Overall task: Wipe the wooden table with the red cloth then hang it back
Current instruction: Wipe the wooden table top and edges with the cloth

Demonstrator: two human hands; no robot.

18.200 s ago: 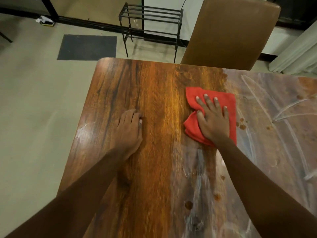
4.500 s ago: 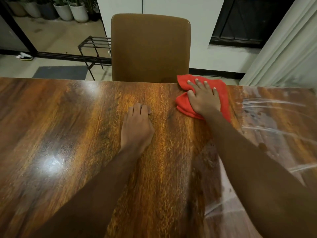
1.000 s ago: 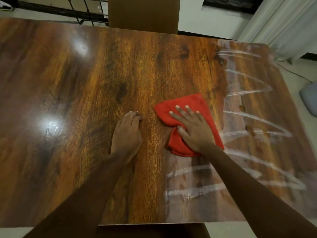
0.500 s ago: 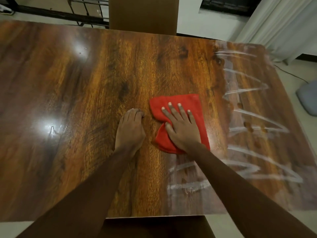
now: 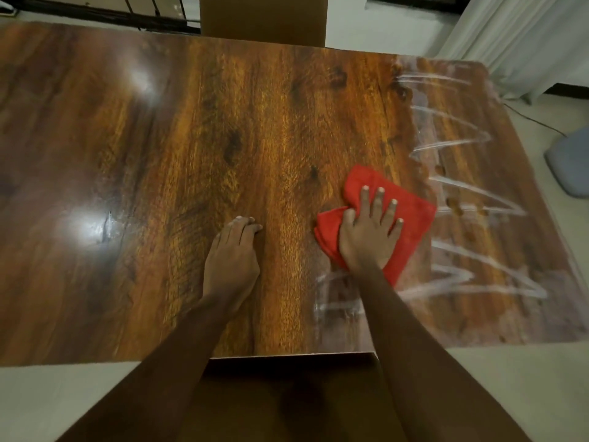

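**Flat-palm wiping, with streaks waiting on the right**

The right hand [image 5: 366, 237] is pressing down on the red cloth [image 5: 414, 218] with fingers straight and fanned apart, the thumb lying against a bunched fold. The left hand [image 5: 232, 253] is lying palm down on the bare worktop [image 5: 191, 138], fingers together, holding nothing.

The cloth is sitting right of centre, toward the near edge, beside the white streaks [image 5: 471, 193] zigzagging across the right end.

Nothing is pinching the cloth, so a fast stroke is likely risking the palm sliding over it and leaving it behind. The bunched left side is lifting part of the fabric, which could be smearing residue rather than clearing it. A long sweep rightward is risking pushing it off the edge.

The cloth is lying cornerwise, roughly square, one corner pointing at the far edge. Its slightly longer line is probably running far-left to near-right.
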